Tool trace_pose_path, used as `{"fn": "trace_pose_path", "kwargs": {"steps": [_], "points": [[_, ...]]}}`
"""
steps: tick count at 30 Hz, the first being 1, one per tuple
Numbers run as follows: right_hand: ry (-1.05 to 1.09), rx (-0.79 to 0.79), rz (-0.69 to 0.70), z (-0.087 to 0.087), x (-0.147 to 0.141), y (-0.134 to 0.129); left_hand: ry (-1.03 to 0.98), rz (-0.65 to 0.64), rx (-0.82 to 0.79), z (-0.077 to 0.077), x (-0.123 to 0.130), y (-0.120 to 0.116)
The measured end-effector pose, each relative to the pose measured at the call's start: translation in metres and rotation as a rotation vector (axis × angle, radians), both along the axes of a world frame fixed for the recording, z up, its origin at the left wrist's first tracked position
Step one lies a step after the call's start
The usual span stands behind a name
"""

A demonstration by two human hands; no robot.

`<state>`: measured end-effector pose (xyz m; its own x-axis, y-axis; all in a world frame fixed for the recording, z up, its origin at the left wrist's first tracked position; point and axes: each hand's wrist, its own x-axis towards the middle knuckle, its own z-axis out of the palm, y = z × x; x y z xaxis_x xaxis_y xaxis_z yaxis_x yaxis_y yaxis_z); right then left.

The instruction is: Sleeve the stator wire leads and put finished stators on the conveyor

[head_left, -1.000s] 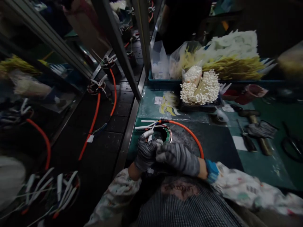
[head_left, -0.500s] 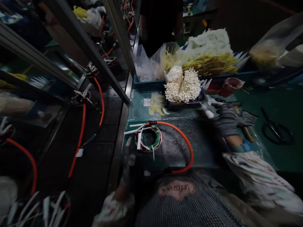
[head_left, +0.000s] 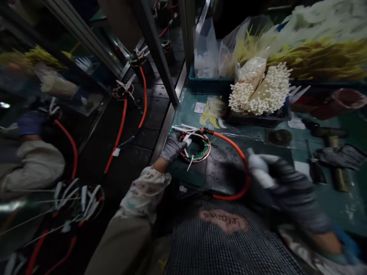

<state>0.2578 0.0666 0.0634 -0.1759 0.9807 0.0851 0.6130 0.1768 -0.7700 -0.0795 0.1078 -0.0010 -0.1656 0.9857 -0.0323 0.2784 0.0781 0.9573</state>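
Observation:
My left hand (head_left: 172, 147), in a striped grey glove, grips the left side of a ring-shaped wire winding (head_left: 207, 152), thumb over its white sleeved leads (head_left: 187, 131). The ring lies flat on the bench with copper and green showing. From its top an orange cable (head_left: 231, 141) curves right and back toward my body. Just right of that cable, my right hand (head_left: 286, 183) is smeared by motion; its fingertips look white, and whether anything is in them does not show.
Bundles of white-tipped sticks (head_left: 260, 93) stand in a dark tray behind the winding. Yellow strips (head_left: 321, 57) fill a blue bin. At right lie a hammer (head_left: 340, 179), a loose glove (head_left: 341, 156) and a screwdriver (head_left: 315, 170). A co-worker's gloved hand (head_left: 31, 123) is at left.
My left hand has moved up onto the winding and taken hold of it. My right hand has come back from the tools toward the orange cable. The view has shifted.

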Motion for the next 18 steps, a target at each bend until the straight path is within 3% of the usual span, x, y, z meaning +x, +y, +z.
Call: {"fn": "trace_pose_path", "kwargs": {"steps": [3, 7, 10, 12, 18], "points": [[0.164, -0.113, 0.213, -0.026, -0.046, -0.027, 0.023, -0.041, 0.039, 0.000, 0.002, -0.008], [0.135, 0.030, 0.302, -0.057, -0.062, -0.036, 0.228, -0.093, 0.270, -0.003, 0.016, -0.048], [0.127, 0.085, 0.412, -0.055, -0.051, -0.040, 0.413, -0.116, 0.434, -0.010, 0.027, -0.076], [0.118, 0.110, 0.395, -0.048, -0.047, -0.043, 0.490, -0.113, 0.511, -0.015, 0.034, -0.086], [0.151, 0.053, 0.343, -0.036, -0.056, -0.045, 0.552, -0.071, 0.548, -0.018, 0.046, -0.093]]}}
